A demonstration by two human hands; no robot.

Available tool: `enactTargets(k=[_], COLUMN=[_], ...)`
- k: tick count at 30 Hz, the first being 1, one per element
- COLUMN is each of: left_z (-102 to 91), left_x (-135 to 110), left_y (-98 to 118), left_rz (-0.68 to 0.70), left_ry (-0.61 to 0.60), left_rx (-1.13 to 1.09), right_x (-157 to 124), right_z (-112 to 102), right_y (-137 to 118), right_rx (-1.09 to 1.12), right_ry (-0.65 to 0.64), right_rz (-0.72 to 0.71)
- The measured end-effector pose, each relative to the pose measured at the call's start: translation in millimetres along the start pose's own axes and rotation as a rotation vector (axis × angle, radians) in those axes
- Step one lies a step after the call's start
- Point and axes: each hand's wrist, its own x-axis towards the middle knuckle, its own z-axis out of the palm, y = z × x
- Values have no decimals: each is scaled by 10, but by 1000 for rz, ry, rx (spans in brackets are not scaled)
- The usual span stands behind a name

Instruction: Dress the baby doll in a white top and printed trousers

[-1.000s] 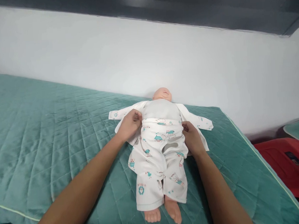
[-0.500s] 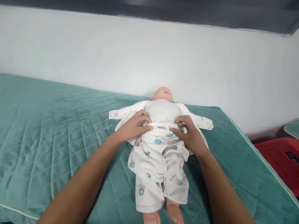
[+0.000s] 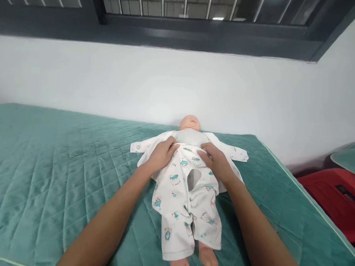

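A baby doll (image 3: 189,123) lies on its back on a green quilted cover, its head near the wall and its bare feet toward me. White printed pants (image 3: 173,198) cover its legs, with an opening at the crotch. My left hand (image 3: 163,152) pinches the waistband on the left side, and my right hand (image 3: 215,159) grips it on the right. The waistband sits over the doll's pale grey belly. A white printed jacket (image 3: 239,153) lies open beneath the doll, its sleeves spread to both sides.
The green quilted cover (image 3: 78,170) spreads far to the left, with a piped edge at right. Behind stands a white wall (image 3: 103,81) below a dark, barred window frame (image 3: 166,32). A red case or chair (image 3: 338,204) stands beyond the right edge.
Both hands have pulled the waistband higher up the belly, and the crotch opening has widened. The view has tilted up, showing more of the window.
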Motion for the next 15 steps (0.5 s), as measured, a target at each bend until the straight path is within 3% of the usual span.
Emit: enactTargets(k=[3,6,11,15], left_z=[54,119,138,17], left_x=[160,272,298,239], left_y=[-64,-173,-299,-277], left_rz=[-47,-106,-235,-286], left_ry=[50,21,-73,-111], left_rx=[-86,-255,-586,-569], right_x=[138,265,342,293], right_z=[21,46,89,80], right_y=[45,125,238,281], right_rx=[-66,-35,233,524], right_ry=[15,38,67,63], right_rz=[130,220,352,467])
